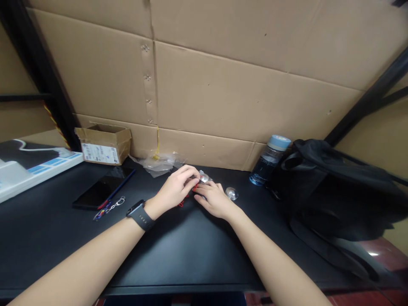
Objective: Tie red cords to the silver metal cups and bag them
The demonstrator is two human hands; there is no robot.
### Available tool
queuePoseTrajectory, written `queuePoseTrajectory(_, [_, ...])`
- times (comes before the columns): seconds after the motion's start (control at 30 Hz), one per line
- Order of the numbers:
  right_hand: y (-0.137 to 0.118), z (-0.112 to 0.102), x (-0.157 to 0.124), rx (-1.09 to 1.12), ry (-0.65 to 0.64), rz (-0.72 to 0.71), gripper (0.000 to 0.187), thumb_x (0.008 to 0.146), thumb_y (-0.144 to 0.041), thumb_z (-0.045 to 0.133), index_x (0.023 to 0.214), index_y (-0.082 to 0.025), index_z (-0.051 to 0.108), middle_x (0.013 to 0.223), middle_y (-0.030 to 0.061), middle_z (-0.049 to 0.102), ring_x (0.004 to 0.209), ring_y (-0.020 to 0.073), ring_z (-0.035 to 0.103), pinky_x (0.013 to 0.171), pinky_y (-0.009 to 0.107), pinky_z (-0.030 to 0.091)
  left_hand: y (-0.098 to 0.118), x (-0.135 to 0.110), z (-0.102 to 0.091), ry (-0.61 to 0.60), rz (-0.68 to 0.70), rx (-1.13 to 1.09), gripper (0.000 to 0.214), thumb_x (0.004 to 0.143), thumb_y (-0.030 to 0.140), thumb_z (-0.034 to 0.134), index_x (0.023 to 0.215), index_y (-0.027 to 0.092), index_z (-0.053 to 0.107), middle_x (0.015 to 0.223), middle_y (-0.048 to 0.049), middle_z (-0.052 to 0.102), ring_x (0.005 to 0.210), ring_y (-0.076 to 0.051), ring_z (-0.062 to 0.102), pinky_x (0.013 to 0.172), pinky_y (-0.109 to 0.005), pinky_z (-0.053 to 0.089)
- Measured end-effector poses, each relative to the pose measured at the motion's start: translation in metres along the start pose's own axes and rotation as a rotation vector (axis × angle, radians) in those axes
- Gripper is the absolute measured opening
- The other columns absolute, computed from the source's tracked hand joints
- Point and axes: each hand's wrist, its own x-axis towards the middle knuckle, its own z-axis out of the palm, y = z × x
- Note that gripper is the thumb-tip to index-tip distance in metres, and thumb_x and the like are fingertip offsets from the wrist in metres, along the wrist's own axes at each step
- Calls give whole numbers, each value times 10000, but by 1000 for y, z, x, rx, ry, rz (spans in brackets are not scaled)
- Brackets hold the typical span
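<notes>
My left hand [178, 185], with a dark watch on its wrist, is closed, thumb and fingers pinched at the edge of a small clear plastic dome [204, 177]. My right hand [216, 200] reaches in from the right, fingers drawn together beside a thin red cord [195, 187]. Loops of that cord hang down between the two hands onto the black table. The fingertips overlap, so the exact hold of my right hand is hidden. Just right of it lies a second clear dome [231, 194], untouched.
Left of my hands lie a dark phone [103, 187] and a keychain [110, 208]. A small cardboard box [103, 144], clear plastic bags [157, 163] and a white power strip [47, 170] are behind them. At right stand a water bottle [267, 161] and a black bag [338, 191].
</notes>
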Motion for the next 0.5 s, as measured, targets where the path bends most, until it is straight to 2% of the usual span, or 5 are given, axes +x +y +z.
queuePoseTrajectory(0.1, [-2,0,0,-1,17,20,394,1076,-444,409,1414,-332,576,1513,55,554,1344,297,432,1032,490,374,-1,1,-1,16,5,10,145,1009,241,517,993,212,658,1102,-69,650,1034,-199,633,943,-321,499])
queuePoseTrajectory(0.2, [-6,0,-1,28,-37,-14,437,1080,-497,358,1475,-384,507,1583,35,477,1429,314,354,1061,534,352,-1,2,-2,24,14,18,146,1008,245,518,989,210,659,1105,-67,649,1040,-198,632,958,-324,494])
queuePoseTrajectory(0.3, [-10,0,-1,50,-81,-49,451,1086,-512,311,1491,-405,479,1581,33,484,1458,323,330,1044,559,356,0,2,-2,16,21,17,152,1009,244,515,990,206,661,1106,-70,646,1030,-197,632,949,-325,499])
queuePoseTrajectory(0.43, [-11,-1,-1,22,-29,-49,442,1092,-490,318,1419,-320,563,1508,80,560,1399,287,431,1035,507,361,0,1,-1,3,23,15,145,1009,237,520,1003,204,661,1119,-71,639,1035,-192,629,948,-320,498])
queuePoseTrajectory(0.5, [-10,1,0,-20,20,-1,462,1084,-503,339,1411,-274,570,1521,114,540,1402,291,433,1058,498,341,0,1,-1,2,22,12,141,1011,235,520,1004,205,658,1125,-70,635,1037,-189,628,942,-315,501])
